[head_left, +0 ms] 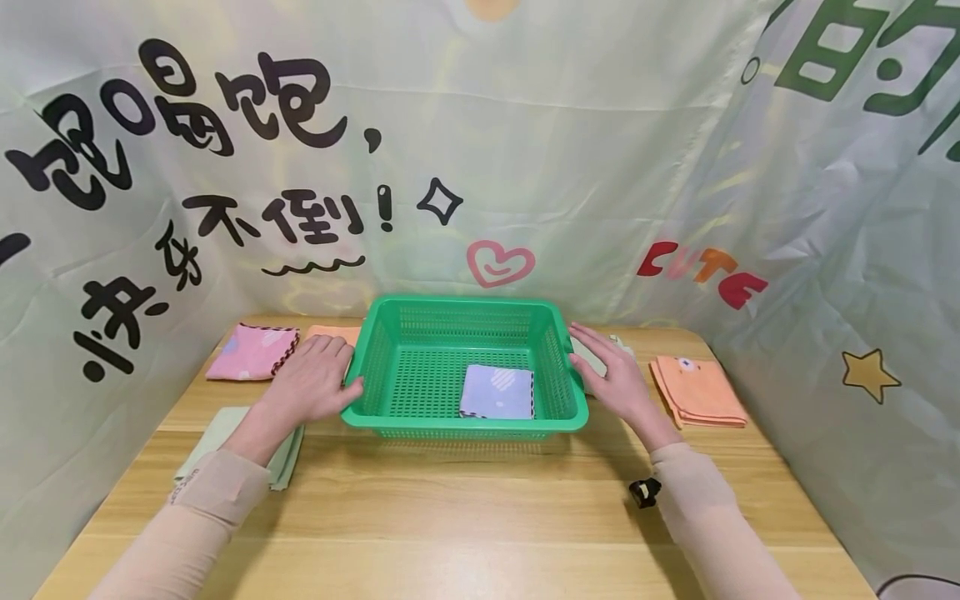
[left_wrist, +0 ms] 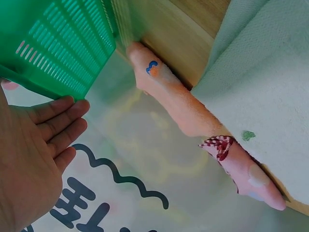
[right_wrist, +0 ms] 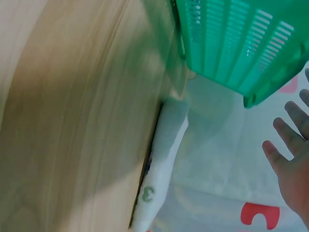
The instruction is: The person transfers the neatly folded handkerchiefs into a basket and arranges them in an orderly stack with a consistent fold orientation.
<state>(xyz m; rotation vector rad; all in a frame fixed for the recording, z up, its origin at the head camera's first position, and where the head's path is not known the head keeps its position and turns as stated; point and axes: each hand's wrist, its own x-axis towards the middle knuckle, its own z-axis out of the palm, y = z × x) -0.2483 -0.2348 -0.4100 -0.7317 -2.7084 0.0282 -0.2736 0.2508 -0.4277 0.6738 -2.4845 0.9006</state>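
Note:
A green plastic basket (head_left: 465,424) stands near the back of the table, with a folded lavender cloth (head_left: 497,393) lying inside at its front right. My left hand (head_left: 317,379) is at the basket's left side, thumb by the rim. In the left wrist view its fingers (left_wrist: 63,123) are extended, fingertips right at the basket's edge. On the opposite side, my right hand (head_left: 617,377) has its fingers spread and straight beside the rim. The right wrist view shows those fingers (right_wrist: 292,135) apart from the basket wall (right_wrist: 227,48).
Left of the basket lie a pink cloth (head_left: 251,354), an orange cloth (head_left: 333,333) partly hidden, and a pale green cloth (head_left: 283,458) under my forearm. On the right are a whitish cloth (head_left: 588,358) behind my hand and a folded orange cloth (head_left: 697,392). Printed curtains enclose the table.

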